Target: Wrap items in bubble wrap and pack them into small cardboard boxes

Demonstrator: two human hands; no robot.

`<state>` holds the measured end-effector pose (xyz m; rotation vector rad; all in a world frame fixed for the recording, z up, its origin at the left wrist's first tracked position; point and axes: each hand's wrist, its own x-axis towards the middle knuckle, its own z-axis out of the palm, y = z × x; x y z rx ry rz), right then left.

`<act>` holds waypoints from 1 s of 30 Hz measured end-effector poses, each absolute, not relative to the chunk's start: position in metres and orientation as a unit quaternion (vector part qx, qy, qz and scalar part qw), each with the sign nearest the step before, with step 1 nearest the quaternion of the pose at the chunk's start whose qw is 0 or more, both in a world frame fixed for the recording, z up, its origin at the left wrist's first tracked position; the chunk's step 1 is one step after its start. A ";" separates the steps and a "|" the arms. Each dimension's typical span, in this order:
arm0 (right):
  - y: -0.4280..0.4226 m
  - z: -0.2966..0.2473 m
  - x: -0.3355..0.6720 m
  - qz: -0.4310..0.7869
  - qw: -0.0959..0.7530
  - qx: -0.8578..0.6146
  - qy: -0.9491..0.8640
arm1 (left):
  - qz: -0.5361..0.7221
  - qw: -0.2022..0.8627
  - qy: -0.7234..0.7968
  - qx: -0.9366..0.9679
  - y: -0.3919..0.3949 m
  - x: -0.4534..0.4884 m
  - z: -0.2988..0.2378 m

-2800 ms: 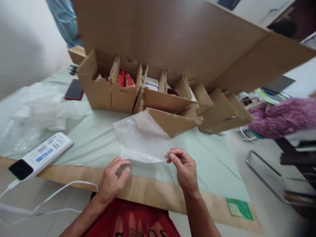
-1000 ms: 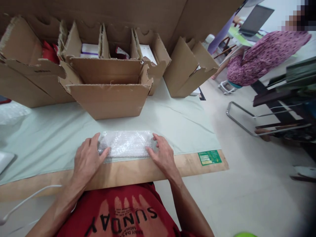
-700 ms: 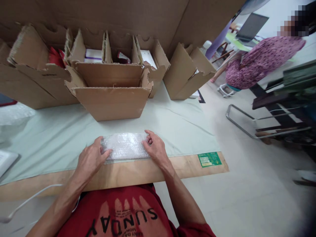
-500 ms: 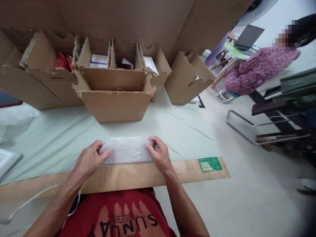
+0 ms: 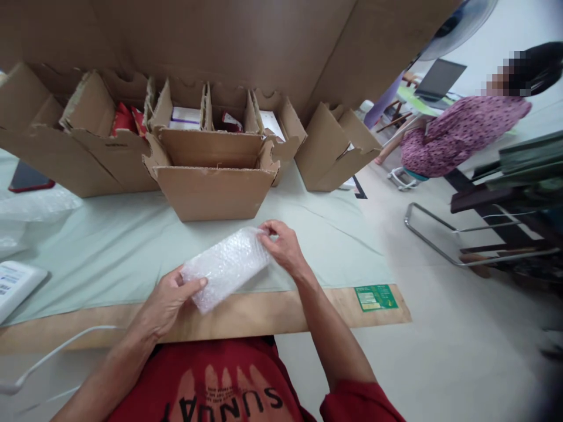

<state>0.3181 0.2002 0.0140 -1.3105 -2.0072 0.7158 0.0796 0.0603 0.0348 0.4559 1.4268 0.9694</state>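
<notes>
A long bundle wrapped in bubble wrap [image 5: 226,265] is held tilted above the table's near edge. My left hand [image 5: 169,299] grips its lower near end, thumb on top. At the raised far end, my right hand [image 5: 284,246] pinches the wrap with closed fingers. What is inside the wrap cannot be seen. Under the bundle lies a pale green cloth [image 5: 123,246] covering the wooden table [image 5: 264,313].
A row of open cardboard boxes [image 5: 211,181] with dividers stands behind, holding red packets [image 5: 125,120] and white boxes. Loose plastic [image 5: 30,214], a white device [image 5: 15,281] with a cable and a phone [image 5: 26,179] lie left. A seated person in purple [image 5: 457,135] is at right.
The bubble wrap sheet was rolled into a bundle on the cloth. Both hands have now lifted it off the table and tilted it, right end higher.
</notes>
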 end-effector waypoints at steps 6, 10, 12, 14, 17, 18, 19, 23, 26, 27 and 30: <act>0.163 0.034 0.325 0.155 0.289 -0.427 -0.843 | 0.427 0.631 0.642 0.083 0.037 0.100 0.030; 0.089 0.045 0.326 0.188 0.196 -0.313 -0.910 | 0.438 0.630 0.636 0.079 0.031 0.106 0.027; 0.062 0.037 0.314 0.185 0.162 -0.305 -0.920 | 0.434 0.644 0.624 0.089 0.029 0.110 0.026; 0.047 0.021 0.301 0.183 0.158 -0.327 -0.914 | 0.413 0.671 0.607 0.103 0.026 0.111 0.025; 0.044 -0.006 0.293 0.218 0.210 -0.372 -0.878 | 0.356 0.689 0.604 0.185 0.015 0.101 0.021; 0.045 -0.012 0.294 0.238 0.236 -0.382 -0.861 | 0.346 0.663 0.621 0.236 0.011 0.095 0.019; 0.046 -0.017 0.297 0.260 0.263 -0.390 -0.843 | 0.343 0.613 0.647 0.297 0.007 0.088 0.017; 0.049 -0.017 0.308 0.350 0.317 -0.403 -0.784 | 0.343 0.303 0.667 0.587 0.002 0.069 0.015; 0.052 -0.010 0.310 0.389 0.311 -0.405 -0.767 | 0.329 0.233 0.578 0.709 0.013 0.073 0.015; 0.053 -0.008 0.309 0.399 0.311 -0.404 -0.762 | 0.326 0.247 0.569 0.714 0.018 0.076 0.014; 0.057 -0.007 0.308 0.442 0.322 -0.404 -0.733 | 0.305 0.329 0.610 0.653 0.035 0.087 0.010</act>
